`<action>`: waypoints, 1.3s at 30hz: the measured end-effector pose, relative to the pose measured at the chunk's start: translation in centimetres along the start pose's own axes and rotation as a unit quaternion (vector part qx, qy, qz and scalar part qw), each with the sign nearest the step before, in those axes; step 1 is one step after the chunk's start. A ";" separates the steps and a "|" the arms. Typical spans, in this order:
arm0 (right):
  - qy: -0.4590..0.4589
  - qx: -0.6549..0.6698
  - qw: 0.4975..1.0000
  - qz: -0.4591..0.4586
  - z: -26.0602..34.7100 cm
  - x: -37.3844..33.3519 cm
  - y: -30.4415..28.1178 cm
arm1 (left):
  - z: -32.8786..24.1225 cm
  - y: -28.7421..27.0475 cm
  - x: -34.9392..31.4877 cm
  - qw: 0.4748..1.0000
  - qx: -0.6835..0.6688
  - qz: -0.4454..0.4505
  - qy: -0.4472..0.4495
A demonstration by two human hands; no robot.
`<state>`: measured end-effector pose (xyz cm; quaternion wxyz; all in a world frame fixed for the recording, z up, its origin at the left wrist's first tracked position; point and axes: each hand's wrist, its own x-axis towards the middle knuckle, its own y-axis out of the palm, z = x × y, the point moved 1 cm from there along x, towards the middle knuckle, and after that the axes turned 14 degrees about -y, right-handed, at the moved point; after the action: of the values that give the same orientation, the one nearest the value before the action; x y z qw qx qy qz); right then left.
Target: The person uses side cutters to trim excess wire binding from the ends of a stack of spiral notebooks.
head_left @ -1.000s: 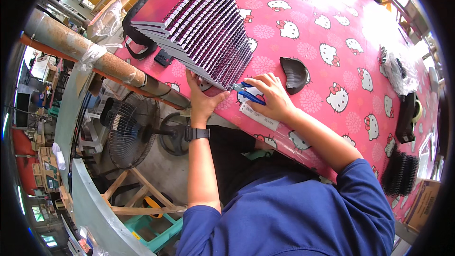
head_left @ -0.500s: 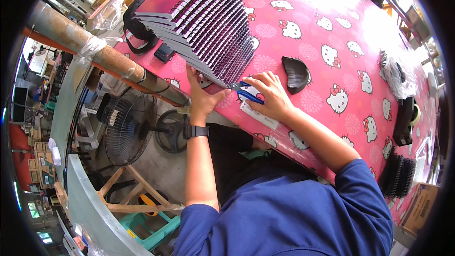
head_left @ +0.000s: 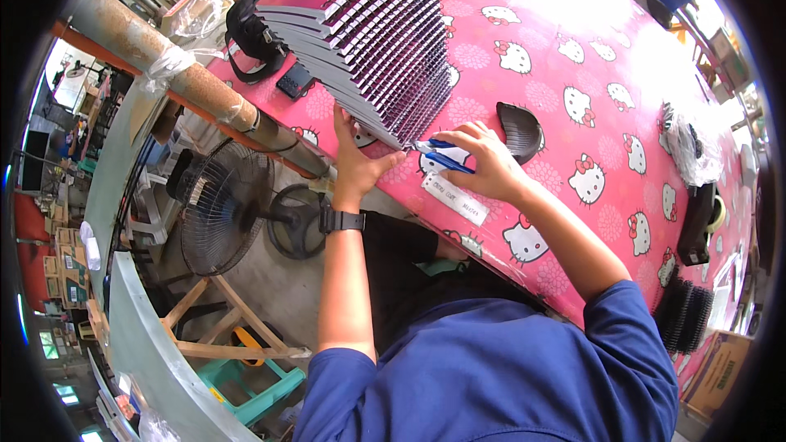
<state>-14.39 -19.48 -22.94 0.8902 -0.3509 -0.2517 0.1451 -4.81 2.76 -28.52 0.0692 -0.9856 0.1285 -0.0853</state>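
Observation:
A tall, leaning stack of spiral-bound notebooks [head_left: 393, 65] with dark coils and pink covers lies at the table's near left edge. My left hand [head_left: 359, 170] grips the near corner of the lowest notebooks, fingers along the page edges and thumb by the coil end. Blue-handled pliers [head_left: 449, 157] are in my right hand [head_left: 493, 165], their jaws at the bottom coil's near end. What the jaws touch is too small to make out. Below the pliers lies a white paper strip [head_left: 455, 199] with writing. Just beyond my right hand sits a black curved dish [head_left: 522, 133].
The pink patterned table [head_left: 548, 237] also bears a small black device [head_left: 294, 82], a black strap [head_left: 250, 37], a clear plastic bag [head_left: 693, 147], a tape dispenser [head_left: 697, 225] and loose black coils [head_left: 686, 315]. A rusty pipe [head_left: 205, 94] and a fan [head_left: 225, 209] stand left.
The whole view has shifted slightly, moving the stack and table rightward and down in the picture. My hands keep their places at the coil end, and the pliers remain in my right hand.

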 end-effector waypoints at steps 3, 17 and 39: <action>-0.030 -0.073 0.996 -0.039 -0.2 -0.9 0.9 | -0.3 0.2 0.1 1.000 0.002 0.007 -0.003; 0.233 0.312 0.912 0.128 -2.0 2.5 -2.2 | 1.2 -0.4 0.5 1.000 -0.015 -0.008 0.022; 0.178 0.193 0.963 0.066 -1.4 0.9 -0.9 | -0.3 0.4 0.4 0.999 -0.028 0.006 0.024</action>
<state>-12.76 -20.48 -22.86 0.9597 -0.2089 -0.0329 0.1850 -4.58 2.28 -28.23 0.0386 -0.9841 0.1381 -0.1050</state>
